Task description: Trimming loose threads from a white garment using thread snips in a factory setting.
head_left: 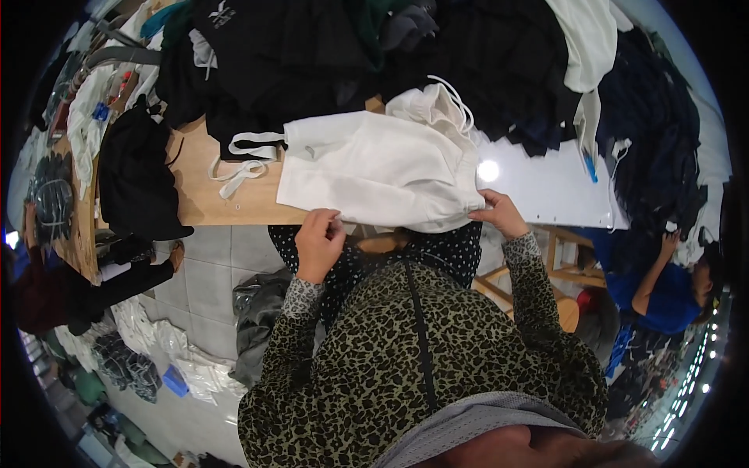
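While the white garment (382, 168) lies flat on the worktop (199, 199) just beyond both grips, I see its long axis running across between them, left hand (318, 238) pinching the near hem, right hand (499, 212) clamped on the near right corner.

A small grey sewn-in label (310, 150) sits on the white garment, up beyond the left grip. Crumpled clear plastic bags (168, 343) lie on the floor, below-left of it.
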`<control>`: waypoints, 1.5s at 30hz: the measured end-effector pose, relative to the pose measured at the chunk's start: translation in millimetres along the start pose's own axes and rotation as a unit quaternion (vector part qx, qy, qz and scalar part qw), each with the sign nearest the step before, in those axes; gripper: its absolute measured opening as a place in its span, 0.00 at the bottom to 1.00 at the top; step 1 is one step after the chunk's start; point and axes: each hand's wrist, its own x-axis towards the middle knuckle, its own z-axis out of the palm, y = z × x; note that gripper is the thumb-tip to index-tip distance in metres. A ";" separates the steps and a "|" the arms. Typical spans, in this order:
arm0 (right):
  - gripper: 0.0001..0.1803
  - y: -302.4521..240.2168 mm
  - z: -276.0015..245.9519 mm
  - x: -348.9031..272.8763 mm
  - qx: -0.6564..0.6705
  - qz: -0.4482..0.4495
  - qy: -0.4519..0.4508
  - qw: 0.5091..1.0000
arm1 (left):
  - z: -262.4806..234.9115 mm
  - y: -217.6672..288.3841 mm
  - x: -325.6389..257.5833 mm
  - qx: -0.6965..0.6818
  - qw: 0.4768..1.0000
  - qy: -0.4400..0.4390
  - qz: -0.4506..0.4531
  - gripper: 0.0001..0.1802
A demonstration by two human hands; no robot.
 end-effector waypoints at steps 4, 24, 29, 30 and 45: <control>0.21 0.1 -10.1 -0.6 0.032 0.045 -0.070 0.996 | -6.6 -13.8 30.6 0.023 0.994 0.090 -0.057 0.11; 0.14 14.7 -6.2 -2.0 0.244 -0.080 0.154 0.954 | -56.7 -11.9 61.0 -0.316 0.891 0.181 -0.270 0.08; 0.14 26.2 -3.5 -3.4 0.253 -0.093 0.167 0.948 | -59.1 -16.8 43.3 -0.345 0.877 0.189 -0.274 0.07; 0.14 27.5 -3.0 -3.2 0.254 -0.092 0.168 0.948 | -58.8 -17.2 40.9 -0.344 0.878 0.188 -0.275 0.07; 0.14 24.9 5.3 -5.7 0.247 -0.090 0.183 0.947 | -41.9 -35.5 25.7 -0.257 0.906 0.131 -0.309 0.09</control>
